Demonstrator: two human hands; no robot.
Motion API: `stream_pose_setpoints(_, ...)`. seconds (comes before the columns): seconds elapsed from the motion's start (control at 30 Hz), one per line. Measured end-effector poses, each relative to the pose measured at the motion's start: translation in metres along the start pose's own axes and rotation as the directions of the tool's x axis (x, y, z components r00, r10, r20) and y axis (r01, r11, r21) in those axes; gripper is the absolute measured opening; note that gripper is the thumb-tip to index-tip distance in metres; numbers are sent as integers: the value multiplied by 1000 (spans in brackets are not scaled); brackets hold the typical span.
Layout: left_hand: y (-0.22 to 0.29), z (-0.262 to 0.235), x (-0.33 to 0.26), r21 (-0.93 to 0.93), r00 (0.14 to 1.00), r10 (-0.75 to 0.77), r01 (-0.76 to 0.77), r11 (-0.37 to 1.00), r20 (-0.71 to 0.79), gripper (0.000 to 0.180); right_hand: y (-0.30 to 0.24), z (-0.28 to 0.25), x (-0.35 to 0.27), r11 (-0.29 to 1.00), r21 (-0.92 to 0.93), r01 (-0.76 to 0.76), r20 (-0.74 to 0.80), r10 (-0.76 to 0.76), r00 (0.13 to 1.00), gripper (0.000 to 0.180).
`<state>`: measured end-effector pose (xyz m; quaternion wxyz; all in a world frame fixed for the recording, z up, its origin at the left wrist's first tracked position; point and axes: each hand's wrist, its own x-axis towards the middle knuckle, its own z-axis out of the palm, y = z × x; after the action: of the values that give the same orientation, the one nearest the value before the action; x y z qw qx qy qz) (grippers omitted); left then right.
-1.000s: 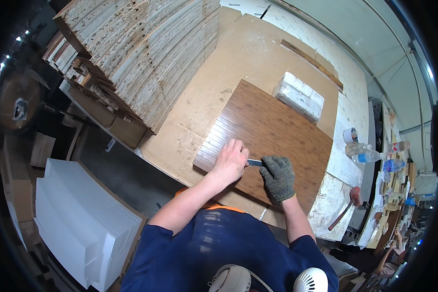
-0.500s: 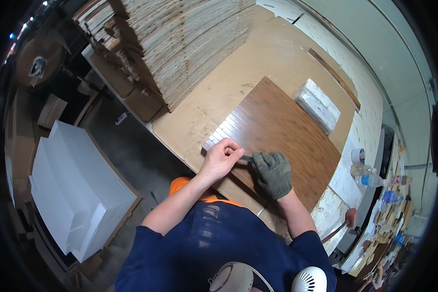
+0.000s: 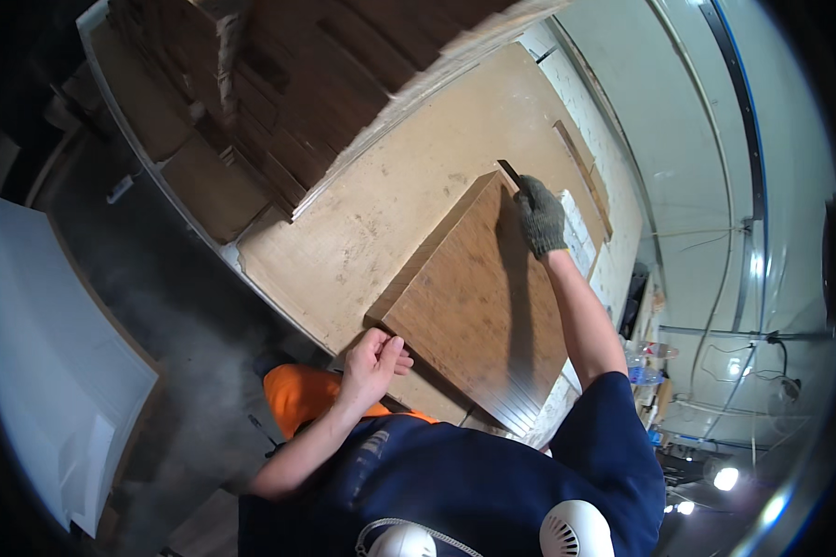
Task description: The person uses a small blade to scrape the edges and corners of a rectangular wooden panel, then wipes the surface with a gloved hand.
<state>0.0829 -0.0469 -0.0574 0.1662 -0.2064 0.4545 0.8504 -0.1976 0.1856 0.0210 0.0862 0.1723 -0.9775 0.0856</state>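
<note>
A thick wood-grain board or stack of boards [image 3: 478,297] lies on the tan work surface in front of me. My left hand [image 3: 373,364], bare, is at its near left corner, with fingers curled and thumb drawn in; whether it grips the edge or anything small is hidden. My right hand [image 3: 541,221], in a grey-green knitted glove, is at the board's far corner. It is closed on a dark narrow flat strip [image 3: 508,172] that sticks out beyond the fingers. The glove covers the strip's other end.
A tall stack of brown boards [image 3: 297,84] rises at the far left of the tan table [image 3: 344,223]. A white wrapped block [image 3: 577,232] and a thin wooden strip [image 3: 581,176] lie beyond my right hand. White panels [image 3: 51,362] stand at left; plastic bottles [image 3: 646,367] are at right.
My right hand has moved far forward with the dark strip to the board's far corner. My left hand has let go of the strip and dropped to the near corner. The view has turned.
</note>
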Motion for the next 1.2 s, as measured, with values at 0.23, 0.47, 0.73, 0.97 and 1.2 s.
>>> stream_pose_setpoints(0.23, -11, -6, 4, 157, 988, 157, -156, 975, 5, 25, -11, 18, 40, 993, -119, -9, 122, 24, 992, 25)
stream_pose_setpoints(0.47, -13, -5, 2, 198, 985, 174, -169, 966, -10, 25, -19, 6, 42, 989, -146, 33, 259, 6, 966, 25)
stream_pose_setpoints(0.73, -15, -1, 1, 186, 982, 183, -172, 967, -41, 24, -23, -1, 50, 977, -205, 60, 368, 19, 930, 30)
stream_pose_setpoints(0.97, -13, -1, 1, 186, 983, 181, -172, 968, -37, 25, -14, 5, 45, 983, -179, 46, 329, 16, 944, 30)
stream_pose_setpoints(1.2, -15, -3, 1, 226, 982, 186, -180, 957, -7, 27, 5, 14, 43, 985, -152, 84, 290, -37, 956, 31)
